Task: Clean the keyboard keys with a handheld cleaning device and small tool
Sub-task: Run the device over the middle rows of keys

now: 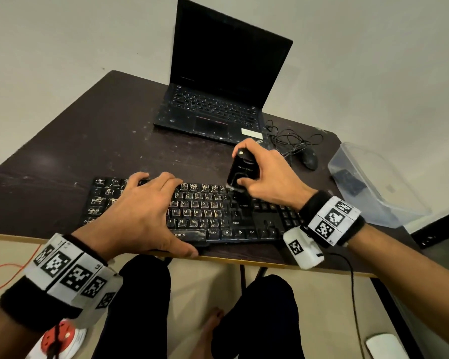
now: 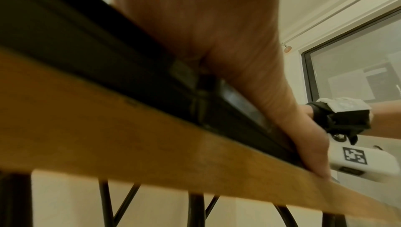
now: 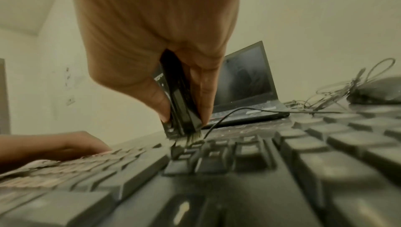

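A dusty black keyboard [image 1: 205,216] lies at the table's near edge. My right hand [image 1: 267,174] grips a black handheld cleaning device [image 1: 241,171] upright, thumb on its front and fingers behind. Its short brush tip [image 3: 193,138] touches the keys near the keyboard's upper right letter rows. My left hand [image 1: 140,211] lies flat over the left half of the keyboard, fingers spread, thumb [image 2: 312,158] against the front edge. In the right wrist view the device [image 3: 178,96] stands between thumb and fingers above the keyboard [image 3: 238,170]. No separate small tool shows.
An open black laptop [image 1: 218,99] stands at the back of the dark table [image 1: 88,141]. A wired black mouse [image 1: 309,158] with tangled cable lies to the right. A clear plastic box [image 1: 373,182] sits at the right edge. My knees are under the table.
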`<action>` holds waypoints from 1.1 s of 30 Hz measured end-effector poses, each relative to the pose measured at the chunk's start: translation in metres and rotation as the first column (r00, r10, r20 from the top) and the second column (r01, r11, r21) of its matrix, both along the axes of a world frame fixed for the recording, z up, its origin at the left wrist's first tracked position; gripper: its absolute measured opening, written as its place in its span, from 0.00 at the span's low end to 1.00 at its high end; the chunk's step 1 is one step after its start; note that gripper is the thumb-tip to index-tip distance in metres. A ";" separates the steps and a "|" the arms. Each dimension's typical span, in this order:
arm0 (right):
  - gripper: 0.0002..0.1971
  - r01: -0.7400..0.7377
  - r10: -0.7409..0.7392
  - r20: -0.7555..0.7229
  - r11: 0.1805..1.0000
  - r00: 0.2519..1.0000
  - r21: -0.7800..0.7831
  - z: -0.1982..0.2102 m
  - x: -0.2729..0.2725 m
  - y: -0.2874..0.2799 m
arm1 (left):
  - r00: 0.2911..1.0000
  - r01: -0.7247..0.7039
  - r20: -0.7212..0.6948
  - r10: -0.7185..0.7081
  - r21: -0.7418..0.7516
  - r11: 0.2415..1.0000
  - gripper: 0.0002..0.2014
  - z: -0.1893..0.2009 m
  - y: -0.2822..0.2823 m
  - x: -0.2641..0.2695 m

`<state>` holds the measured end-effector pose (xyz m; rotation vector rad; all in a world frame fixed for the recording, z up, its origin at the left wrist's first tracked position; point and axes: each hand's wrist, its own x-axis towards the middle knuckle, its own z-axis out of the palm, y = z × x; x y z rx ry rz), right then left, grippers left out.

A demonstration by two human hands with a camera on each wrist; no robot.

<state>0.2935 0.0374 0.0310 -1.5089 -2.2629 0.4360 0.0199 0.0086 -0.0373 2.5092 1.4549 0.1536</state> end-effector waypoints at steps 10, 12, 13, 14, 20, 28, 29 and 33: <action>0.27 0.000 0.000 -0.003 1.000 1.000 -0.025 0.003 0.005 0.003 | 1.000 0.001 0.001 -0.001 0.002 1.000 0.72 0.002 -0.001 0.001; 0.27 -0.070 0.070 -0.006 0.995 0.998 -0.068 0.001 0.002 -0.004 | 1.000 -0.005 0.004 0.005 0.000 1.000 0.72 0.002 -0.001 0.000; 0.27 -0.070 0.070 0.007 0.996 0.998 -0.059 0.000 0.000 -0.005 | 1.000 -0.006 0.004 0.006 -0.003 1.000 0.71 0.002 -0.001 0.000; 0.27 -0.040 0.040 0.014 0.999 0.999 -0.033 -0.001 0.000 -0.002 | 1.000 -0.008 0.004 0.008 -0.006 1.000 0.71 0.002 -0.002 0.001; 0.26 -0.049 0.048 -0.016 0.997 0.999 -0.065 0.001 0.002 -0.001 | 1.000 -0.013 0.010 0.013 -0.029 0.999 0.72 0.005 -0.002 0.001; 0.27 -0.015 0.011 -0.062 0.998 0.998 -0.066 0.004 0.009 -0.004 | 1.000 -0.005 0.011 0.005 -0.023 1.000 0.72 0.004 -0.001 0.000; 0.27 -0.059 0.055 -0.048 0.995 0.997 -0.085 0.003 0.006 -0.009 | 1.000 -0.006 0.013 0.006 -0.021 1.000 0.72 0.003 -0.001 0.000; 0.27 0.013 -0.015 -0.039 0.999 0.999 -0.044 -0.001 0.001 0.001 | 1.000 -0.010 -0.001 0.010 -0.027 1.000 0.73 0.003 -0.001 0.001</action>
